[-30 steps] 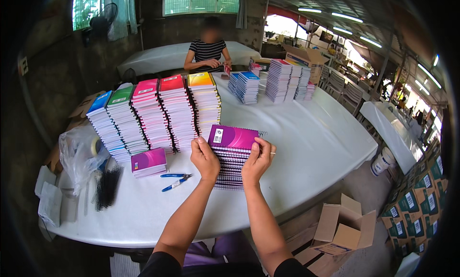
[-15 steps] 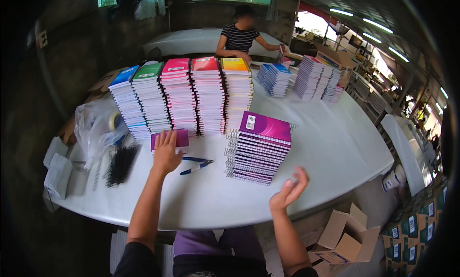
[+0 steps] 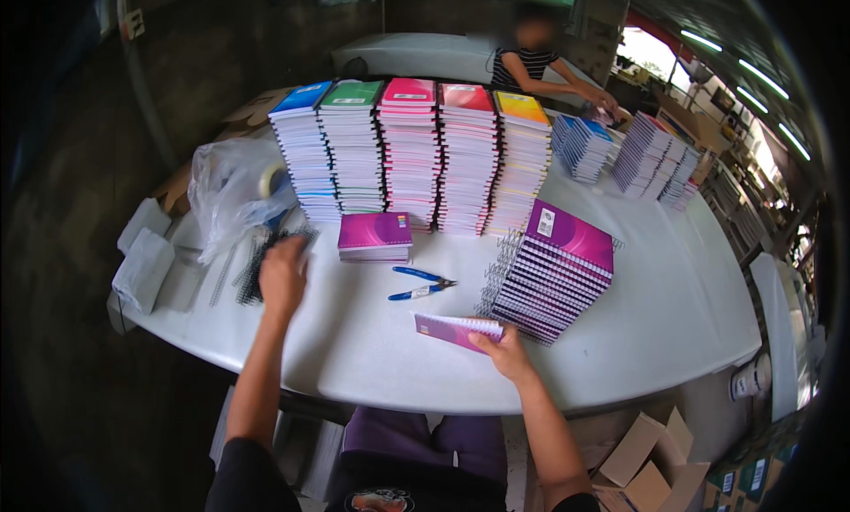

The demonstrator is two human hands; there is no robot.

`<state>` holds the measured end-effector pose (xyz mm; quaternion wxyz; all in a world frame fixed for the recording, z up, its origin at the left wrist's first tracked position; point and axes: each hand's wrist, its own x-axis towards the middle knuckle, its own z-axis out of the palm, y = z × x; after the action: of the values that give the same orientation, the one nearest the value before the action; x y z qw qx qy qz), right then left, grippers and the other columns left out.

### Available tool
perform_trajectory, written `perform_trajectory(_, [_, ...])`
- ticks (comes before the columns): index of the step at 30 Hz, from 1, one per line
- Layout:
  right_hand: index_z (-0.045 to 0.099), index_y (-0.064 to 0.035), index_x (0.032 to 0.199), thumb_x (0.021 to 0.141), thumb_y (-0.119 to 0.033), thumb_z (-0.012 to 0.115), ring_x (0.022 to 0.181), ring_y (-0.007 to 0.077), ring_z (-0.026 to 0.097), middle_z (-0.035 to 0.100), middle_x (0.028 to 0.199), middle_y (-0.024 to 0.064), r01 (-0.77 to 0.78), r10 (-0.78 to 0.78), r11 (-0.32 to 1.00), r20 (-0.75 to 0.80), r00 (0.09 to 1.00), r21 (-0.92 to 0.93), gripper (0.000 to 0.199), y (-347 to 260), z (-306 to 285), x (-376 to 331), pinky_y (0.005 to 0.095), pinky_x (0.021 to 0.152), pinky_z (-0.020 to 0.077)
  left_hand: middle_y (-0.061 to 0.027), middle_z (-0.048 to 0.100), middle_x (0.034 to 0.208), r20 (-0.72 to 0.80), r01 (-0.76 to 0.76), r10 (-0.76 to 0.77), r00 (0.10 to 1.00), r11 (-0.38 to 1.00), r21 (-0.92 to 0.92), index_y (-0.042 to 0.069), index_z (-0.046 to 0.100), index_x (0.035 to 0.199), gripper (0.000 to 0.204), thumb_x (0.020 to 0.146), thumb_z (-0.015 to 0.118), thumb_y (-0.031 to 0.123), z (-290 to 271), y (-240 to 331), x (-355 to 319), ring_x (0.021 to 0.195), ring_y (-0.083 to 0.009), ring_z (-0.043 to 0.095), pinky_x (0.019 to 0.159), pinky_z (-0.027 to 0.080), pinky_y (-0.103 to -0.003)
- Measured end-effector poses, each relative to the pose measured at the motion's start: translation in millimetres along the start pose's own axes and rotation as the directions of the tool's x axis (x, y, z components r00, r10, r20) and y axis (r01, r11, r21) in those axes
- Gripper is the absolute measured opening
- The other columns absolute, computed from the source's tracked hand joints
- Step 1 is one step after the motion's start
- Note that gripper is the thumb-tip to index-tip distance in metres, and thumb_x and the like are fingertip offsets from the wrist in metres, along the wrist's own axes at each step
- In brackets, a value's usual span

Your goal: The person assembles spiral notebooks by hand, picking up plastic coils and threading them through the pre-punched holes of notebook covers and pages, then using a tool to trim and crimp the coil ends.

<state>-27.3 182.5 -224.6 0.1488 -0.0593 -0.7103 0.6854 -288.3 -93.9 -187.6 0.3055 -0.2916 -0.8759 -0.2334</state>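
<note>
My right hand is closed on one end of a thin purple notebook, held tilted over the table's near side. A row of holes or white loops runs along its upper edge. At the left, my left hand is over a bundle of black wire binding coils, its fingers blurred and partly hidden. Between the hands lie blue-handled cutting pliers. Behind them sits a low pile of purple notebooks. To the right rises a tall stack of purple notebooks with wire coils sticking out.
Tall stacks of blue, green, pink, red and yellow notebooks line the table's middle. A clear plastic bag and a tape roll lie left. Across the table, a person works near more stacks. An open carton stands lower right.
My left hand has left the low purple pile and moved left to the coils. My right hand, empty before, now holds a purple notebook. The view has turned left.
</note>
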Motion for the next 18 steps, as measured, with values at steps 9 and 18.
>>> perform_trajectory(9, [0.061, 0.0010, 0.110, 0.084, -0.006, 0.062, 0.093, 0.0113, 0.057, 0.064, 0.103, 0.0082, 0.163, -0.163, 0.986, -0.022, 0.986, 0.017, 0.027, 2, 13, -3, 0.0241, 0.083, 0.0445, -0.0105, 0.054, 0.096, 0.219, 0.071, -0.165, 0.962, 0.921, 0.382, 0.008, 0.054, 0.099, 0.032, 0.082, 0.060, 0.034, 43, 5, -27, 0.093, -0.0275, 0.054, 0.077, 0.042, -0.040])
perform_trajectory(18, [0.061, 0.0007, 0.108, 0.084, -0.004, 0.060, 0.098, 0.0123, 0.057, 0.063, 0.107, 0.0089, 0.211, -0.211, 0.973, 0.014, 0.977, -0.093, 0.024, 5, 11, -2, 0.0257, 0.086, 0.0433, -0.0106, 0.063, 0.094, 0.311, 0.237, -0.350, 0.884, 0.907, 0.348, 0.011, 0.064, 0.087, 0.023, 0.082, 0.059, 0.033, 16, -6, 7, 0.092, -0.0286, 0.059, 0.081, 0.041, -0.047])
